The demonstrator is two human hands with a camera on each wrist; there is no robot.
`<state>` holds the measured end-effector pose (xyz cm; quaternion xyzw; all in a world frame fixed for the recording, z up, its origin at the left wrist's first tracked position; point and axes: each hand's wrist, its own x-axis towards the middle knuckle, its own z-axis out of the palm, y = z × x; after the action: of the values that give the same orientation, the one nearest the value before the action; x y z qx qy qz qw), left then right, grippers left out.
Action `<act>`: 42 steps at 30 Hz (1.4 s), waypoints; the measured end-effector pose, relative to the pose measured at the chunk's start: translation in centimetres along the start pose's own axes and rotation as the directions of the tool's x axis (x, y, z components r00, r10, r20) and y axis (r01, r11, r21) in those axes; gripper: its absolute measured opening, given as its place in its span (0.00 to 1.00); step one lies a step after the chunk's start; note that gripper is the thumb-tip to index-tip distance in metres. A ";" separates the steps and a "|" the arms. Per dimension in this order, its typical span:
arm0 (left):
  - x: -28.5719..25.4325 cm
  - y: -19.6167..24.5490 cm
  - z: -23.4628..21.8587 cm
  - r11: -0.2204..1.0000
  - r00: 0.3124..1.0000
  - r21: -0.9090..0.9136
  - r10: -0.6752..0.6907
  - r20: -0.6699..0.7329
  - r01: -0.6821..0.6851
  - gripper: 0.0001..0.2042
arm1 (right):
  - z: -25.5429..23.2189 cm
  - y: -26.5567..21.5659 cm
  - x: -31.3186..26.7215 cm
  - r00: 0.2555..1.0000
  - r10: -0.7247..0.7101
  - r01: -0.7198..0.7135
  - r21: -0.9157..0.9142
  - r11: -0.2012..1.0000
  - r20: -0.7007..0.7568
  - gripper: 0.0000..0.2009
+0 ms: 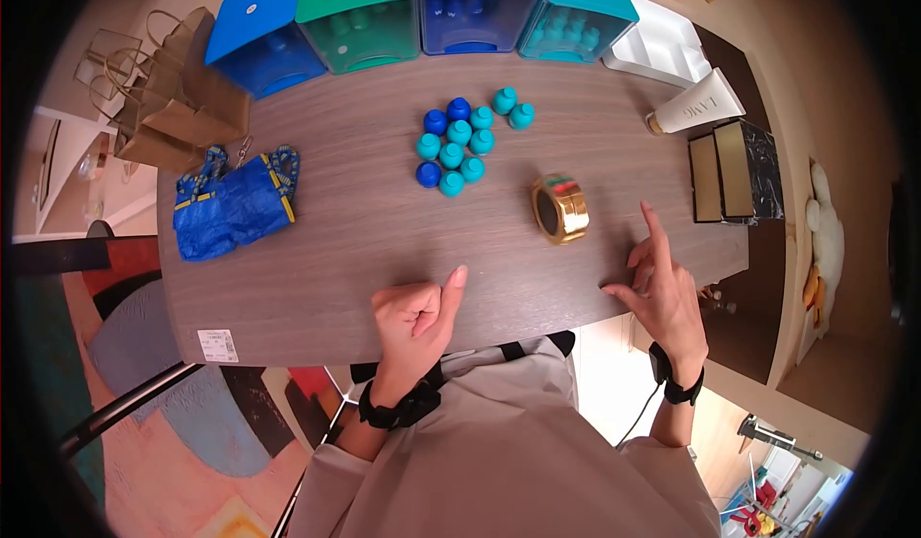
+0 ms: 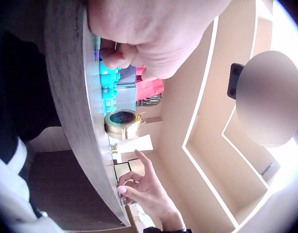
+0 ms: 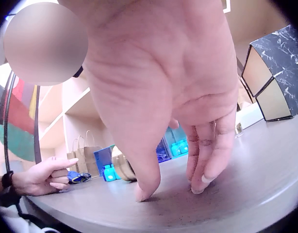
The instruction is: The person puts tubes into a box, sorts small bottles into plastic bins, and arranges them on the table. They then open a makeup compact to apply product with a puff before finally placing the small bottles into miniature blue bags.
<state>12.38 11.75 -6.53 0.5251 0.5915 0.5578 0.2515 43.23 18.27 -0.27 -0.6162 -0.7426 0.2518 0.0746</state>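
Observation:
My left hand (image 1: 413, 322) is over the table's near edge, fingers curled into the palm and thumb pointing out, holding nothing. The right hand (image 1: 664, 298) is at the near right with index finger extended, the others bent and the thumb apart; nothing is in it. In the right wrist view its thumb and fingertips are close to the tabletop; contact is unclear. Between the hands and farther back stands a shiny gold ring-shaped roll (image 1: 560, 210). Several turquoise bottle-shaped pieces (image 1: 451, 155) and dark blue ones (image 1: 428, 174) stand grouped at mid-table.
Blue (image 1: 264, 34), green (image 1: 357, 20), dark blue (image 1: 478, 10) and turquoise bins (image 1: 576, 10) line the back. Paper bags (image 1: 182, 106) and a blue bag (image 1: 235, 207) are at left. A white tray (image 1: 657, 44), a tube (image 1: 698, 104) and black marbled boxes (image 1: 748, 173) are at right.

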 end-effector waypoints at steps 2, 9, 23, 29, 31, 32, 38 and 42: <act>0.0 0.0 0.0 1.000 1.000 0.004 0.009 0.007 -0.009 0.35 | -0.3 0.2 0.3 0.988 -0.142 0.137 -0.082 0.987 -0.059 0.67; 0.1 0.0 0.0 1.000 1.000 -0.021 0.013 0.002 -0.013 0.35 | -1.7 -1.2 1.5 0.987 -0.163 0.158 -0.179 0.971 -0.013 0.68; -0.1 -0.1 0.1 1.000 1.000 -0.023 -0.004 0.006 0.004 0.35 | -3.5 -6.8 5.1 0.767 -0.641 0.587 -0.408 0.700 0.004 0.44; 0.0 -0.1 0.0 1.000 1.000 -0.022 -0.009 -0.002 0.009 0.35 | -2.7 -8.4 7.2 0.672 -0.712 0.688 -0.527 0.499 0.203 0.22; -0.1 -0.1 0.0 0.999 1.000 -0.038 -0.019 -0.004 0.019 0.35 | -3.0 -8.8 7.5 0.662 -0.716 0.703 -0.516 0.490 0.220 0.18; -0.1 -0.1 0.1 0.999 1.000 -0.039 -0.019 -0.005 0.019 0.35 | -3.2 -9.0 7.6 0.655 -0.718 0.714 -0.505 0.486 0.236 0.14; -0.1 -0.2 0.2 0.997 1.000 -0.079 -0.026 0.003 0.026 0.35 | -4.1 -9.1 7.9 0.654 -0.714 0.709 -0.530 0.465 0.249 0.12; 0.0 -0.2 0.2 0.997 1.000 -0.074 -0.011 0.008 0.011 0.35 | -4.3 -8.2 8.3 0.635 -0.740 0.717 -0.527 0.456 0.224 0.11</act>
<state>12.53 11.87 -6.81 0.5142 0.5723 0.5761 0.2760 35.96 26.43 5.60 -0.2356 -0.9705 -0.0513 0.0005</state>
